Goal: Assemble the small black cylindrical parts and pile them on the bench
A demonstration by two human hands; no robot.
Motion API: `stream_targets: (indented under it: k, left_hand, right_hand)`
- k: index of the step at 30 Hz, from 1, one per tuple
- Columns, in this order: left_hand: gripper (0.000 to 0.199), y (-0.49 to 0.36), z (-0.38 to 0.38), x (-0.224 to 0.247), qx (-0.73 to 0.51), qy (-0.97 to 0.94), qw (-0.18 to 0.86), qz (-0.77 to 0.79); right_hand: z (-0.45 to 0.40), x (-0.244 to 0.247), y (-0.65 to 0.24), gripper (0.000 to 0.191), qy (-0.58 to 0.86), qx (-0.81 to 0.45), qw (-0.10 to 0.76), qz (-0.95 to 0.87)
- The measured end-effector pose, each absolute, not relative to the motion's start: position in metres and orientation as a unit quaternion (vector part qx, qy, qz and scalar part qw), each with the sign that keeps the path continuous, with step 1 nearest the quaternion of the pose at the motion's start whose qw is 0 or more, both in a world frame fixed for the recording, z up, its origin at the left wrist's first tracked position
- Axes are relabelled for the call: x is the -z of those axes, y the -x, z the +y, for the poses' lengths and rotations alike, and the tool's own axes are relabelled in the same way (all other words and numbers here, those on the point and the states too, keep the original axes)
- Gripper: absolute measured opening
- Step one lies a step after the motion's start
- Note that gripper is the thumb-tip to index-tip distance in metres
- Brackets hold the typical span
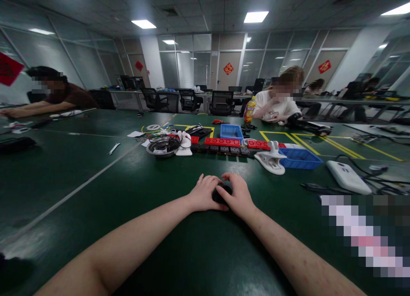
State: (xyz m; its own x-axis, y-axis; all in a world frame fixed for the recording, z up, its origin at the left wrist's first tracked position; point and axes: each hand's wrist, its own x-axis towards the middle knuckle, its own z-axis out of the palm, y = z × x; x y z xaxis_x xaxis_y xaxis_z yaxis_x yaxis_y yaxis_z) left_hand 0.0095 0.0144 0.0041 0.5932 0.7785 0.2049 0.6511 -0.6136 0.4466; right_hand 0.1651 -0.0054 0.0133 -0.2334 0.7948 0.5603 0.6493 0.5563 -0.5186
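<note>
A small black rounded object (221, 195) rests on the dark green table (173, 244), between my two hands. My left hand (205, 194) curls round its left side, with the thumb along the near edge. From the right, my right hand (239, 194) closes on it, its thumb lying across the top. Fingers cover much of the object, so its exact kind does not show. Beyond my hands stand a white clip base (272, 161) and a row of red and black strips (222, 143).
A metal bowl of cables (162, 147) and a white clip (183, 144) stand ahead to the left. Blue bins (299, 158) and a white power unit (348, 177) lie to the right. A wrench (113, 149) is at left. People sit across the table and at far left.
</note>
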Motion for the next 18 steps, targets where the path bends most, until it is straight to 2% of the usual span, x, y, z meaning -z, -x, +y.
stream_targets:
  k: [4,9,16,18]
  left_hand:
    - [0.060,-0.0121,0.0112,-0.0043,-0.204,-0.873,0.128,0.424]
    - [0.039,-0.0131,0.0113,-0.0042,-0.207,-0.870,0.117,0.433]
    - [0.039,-0.0124,0.0128,-0.0073,-0.210,-0.873,0.138,0.418]
    - [0.038,-0.0121,0.0140,-0.0071,-0.210,-0.875,0.147,0.411]
  right_hand:
    - [-0.0059,-0.0116,-0.1620,0.030,0.512,-0.062,0.365,-0.775]
    - [-0.0057,-0.0106,-0.1598,0.022,0.526,-0.055,0.349,-0.773]
    - [-0.0058,-0.0112,-0.1623,0.008,0.460,-0.098,0.376,-0.798]
    - [-0.0072,-0.0123,-0.1625,0.009,0.442,-0.106,0.378,-0.807]
